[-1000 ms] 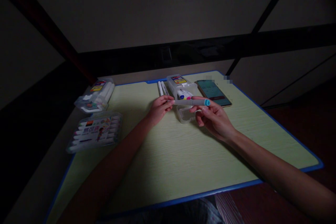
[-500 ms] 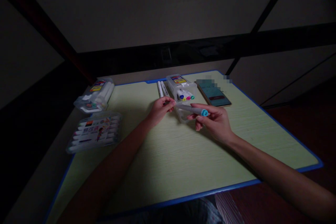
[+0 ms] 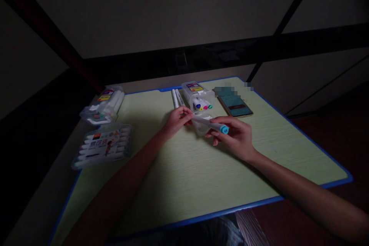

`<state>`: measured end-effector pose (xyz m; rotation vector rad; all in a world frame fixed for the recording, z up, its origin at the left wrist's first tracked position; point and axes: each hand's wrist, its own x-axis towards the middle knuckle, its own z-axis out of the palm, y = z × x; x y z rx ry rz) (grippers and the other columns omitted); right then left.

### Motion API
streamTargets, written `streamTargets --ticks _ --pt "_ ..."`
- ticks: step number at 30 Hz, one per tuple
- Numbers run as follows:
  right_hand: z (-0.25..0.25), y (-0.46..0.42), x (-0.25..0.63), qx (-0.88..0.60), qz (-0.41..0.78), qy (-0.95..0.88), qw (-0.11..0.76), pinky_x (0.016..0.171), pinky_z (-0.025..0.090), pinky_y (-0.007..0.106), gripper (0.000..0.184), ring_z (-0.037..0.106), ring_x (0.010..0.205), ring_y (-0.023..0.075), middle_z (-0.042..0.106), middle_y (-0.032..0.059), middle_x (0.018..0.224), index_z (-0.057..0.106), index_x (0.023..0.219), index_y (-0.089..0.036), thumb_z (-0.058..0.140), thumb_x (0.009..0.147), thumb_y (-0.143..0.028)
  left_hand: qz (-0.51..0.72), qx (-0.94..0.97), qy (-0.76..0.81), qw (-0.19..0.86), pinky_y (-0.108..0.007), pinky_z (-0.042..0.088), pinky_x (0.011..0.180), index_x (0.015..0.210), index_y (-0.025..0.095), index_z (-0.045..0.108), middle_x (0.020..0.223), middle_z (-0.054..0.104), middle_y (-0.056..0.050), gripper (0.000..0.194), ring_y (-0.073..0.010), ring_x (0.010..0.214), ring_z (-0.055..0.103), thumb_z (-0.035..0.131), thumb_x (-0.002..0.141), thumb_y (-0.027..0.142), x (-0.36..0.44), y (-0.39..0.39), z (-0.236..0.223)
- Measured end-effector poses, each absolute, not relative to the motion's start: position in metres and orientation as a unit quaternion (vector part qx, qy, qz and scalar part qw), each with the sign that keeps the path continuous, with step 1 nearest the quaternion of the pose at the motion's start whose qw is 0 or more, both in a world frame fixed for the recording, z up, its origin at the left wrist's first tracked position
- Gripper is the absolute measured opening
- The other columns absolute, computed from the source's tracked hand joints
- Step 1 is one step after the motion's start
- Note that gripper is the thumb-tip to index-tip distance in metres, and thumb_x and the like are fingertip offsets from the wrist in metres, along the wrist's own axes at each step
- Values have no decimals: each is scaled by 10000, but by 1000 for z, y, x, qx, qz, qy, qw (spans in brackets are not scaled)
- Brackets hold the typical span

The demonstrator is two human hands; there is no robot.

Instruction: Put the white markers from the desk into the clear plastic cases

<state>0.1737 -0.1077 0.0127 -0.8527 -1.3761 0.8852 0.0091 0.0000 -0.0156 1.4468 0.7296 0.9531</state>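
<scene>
A white marker (image 3: 201,120) with a light-blue end is held between both hands above the table. The fingers of my left hand (image 3: 178,120) pinch its far end. My right hand (image 3: 235,136) grips it near the blue end, thumb below and fingers above. Just behind the marker lies a clear plastic case (image 3: 198,91), its lid (image 3: 201,128) open toward me. Inside the case, several markers (image 3: 203,104) show blue, yellow, pink and green ends. Two white markers (image 3: 177,98) lie side by side left of the case, partly hidden by my left hand.
The pale green table (image 3: 178,184) has a blue edge. A phone (image 3: 235,102) lies right of the open case. At the left stand a clear case of markers (image 3: 105,103) and, in front of it, a flat marker box (image 3: 103,146). A wall rises behind.
The right hand and the marker's blue end have dipped slightly. Both hands keep hold of the marker; the cases and phone stay in place.
</scene>
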Motion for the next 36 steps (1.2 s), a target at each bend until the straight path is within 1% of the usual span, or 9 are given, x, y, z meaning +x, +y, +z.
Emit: streamTargets --ticks 6,9,11,14,18,21,25,32,36 --pt "13 -109 174 -396 306 -594 630 370 484 221 175 612 524 130 664 12 749 644 867 -235 685 699 -263 413 621 324 582 -161 408 479 755 126 529 655 563 24 192 -55 530 548 644 713 274 10 0 -16" --pt "12 -111 175 -407 242 -581 661 329 449 216 176 584 490 117 662 18 792 634 860 -245 687 695 -277 410 622 328 581 -164 407 491 758 127 530 680 581 13 163 -51 537 546 624 730 257 10 0 -17" --pt "9 -113 177 -416 190 -575 678 309 414 214 166 556 453 105 658 14 776 625 851 -253 683 698 -283 407 623 328 582 -167 406 501 762 127 531 678 589 8 141 -51 542 543 605 744 245 10 1 -18" --pt "3 -113 181 -419 103 -574 695 340 410 235 150 523 424 94 645 3 741 607 855 -265 663 717 -288 406 623 323 585 -172 401 509 767 126 534 660 589 6 120 -55 548 545 586 757 234 10 1 -18" --pt "-4 -112 184 -393 16 -584 710 427 448 275 219 537 460 104 625 -16 733 586 919 -300 653 720 -236 404 623 320 588 -175 394 513 771 125 543 644 590 3 112 -58 549 545 570 772 235 10 2 -20" --pt "-3 -111 183 -396 3 -580 712 417 437 267 271 532 452 88 622 -27 785 575 950 -326 646 723 -196 403 622 318 591 -179 396 524 768 127 546 647 595 0 130 -61 558 549 569 780 255 10 4 -22" --pt "2 -111 179 -408 18 -583 703 383 420 242 253 536 455 75 623 -25 825 566 947 -323 629 741 -190 405 618 314 596 -184 401 534 762 129 545 650 600 -3 137 -64 559 549 570 787 261 9 5 -22" --pt "4 -106 179 -369 43 -602 707 359 459 202 266 572 502 80 626 -22 817 582 960 -265 630 734 -133 404 617 317 596 -176 401 530 763 128 542 638 592 7 127 -56 544 540 562 789 251 9 5 -22" --pt "3 -103 179 -369 60 -611 698 355 470 182 250 584 532 86 624 -10 824 577 960 -227 635 733 -141 403 617 319 596 -173 400 527 765 129 538 631 592 9 152 -56 541 538 577 777 276 10 5 -23"
